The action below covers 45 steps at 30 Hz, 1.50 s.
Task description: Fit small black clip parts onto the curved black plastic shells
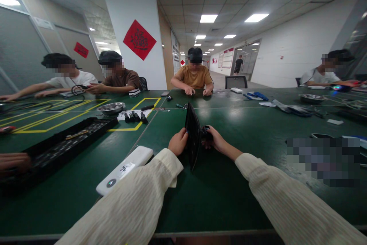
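Note:
A thin black panel (192, 136) stands nearly edge-on in front of me, its lower edge close to the green table. My left hand (178, 141) grips it from the left, with the thumb near its edge. On the panel's right side is a dark, chunky part (205, 133), whose exact kind I cannot make out. My right hand (213, 138) has its fingers curled around that part. A white power bank-like device (124, 170) lies beside my left forearm.
A long black tray (71, 141) of small parts lies left, another person's hand (14, 163) at its near end. Beyond are a metal bowl (111, 108) and several black cylindrical pieces (135, 117). Gloves (291, 107) lie right. A person (195, 75) sits opposite.

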### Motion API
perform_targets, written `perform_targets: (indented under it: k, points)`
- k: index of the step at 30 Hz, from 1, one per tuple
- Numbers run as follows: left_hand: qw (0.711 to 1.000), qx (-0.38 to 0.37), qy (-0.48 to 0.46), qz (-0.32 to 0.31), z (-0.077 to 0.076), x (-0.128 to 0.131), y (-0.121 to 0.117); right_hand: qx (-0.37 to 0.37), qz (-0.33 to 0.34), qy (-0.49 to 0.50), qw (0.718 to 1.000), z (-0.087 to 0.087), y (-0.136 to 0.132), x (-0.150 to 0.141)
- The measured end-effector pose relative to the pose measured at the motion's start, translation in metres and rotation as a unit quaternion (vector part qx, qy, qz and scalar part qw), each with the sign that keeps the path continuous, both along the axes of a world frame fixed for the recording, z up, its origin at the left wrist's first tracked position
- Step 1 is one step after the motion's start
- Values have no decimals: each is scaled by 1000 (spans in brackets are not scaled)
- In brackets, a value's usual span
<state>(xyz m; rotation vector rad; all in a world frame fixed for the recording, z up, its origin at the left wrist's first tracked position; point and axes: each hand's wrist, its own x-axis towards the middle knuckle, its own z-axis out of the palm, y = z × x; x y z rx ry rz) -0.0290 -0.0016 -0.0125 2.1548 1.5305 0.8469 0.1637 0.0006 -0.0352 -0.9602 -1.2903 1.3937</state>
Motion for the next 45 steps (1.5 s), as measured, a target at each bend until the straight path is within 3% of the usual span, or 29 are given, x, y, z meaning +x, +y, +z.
perform_targets:
  k: [21, 45]
  points:
    - [999, -11, -32, 1, -1, -1, 0, 3, 2, -4, 1000, -4, 3, 1]
    - [1000, 1, -2, 1, 0, 0, -1, 8, 3, 3, 1000, -7, 5, 1]
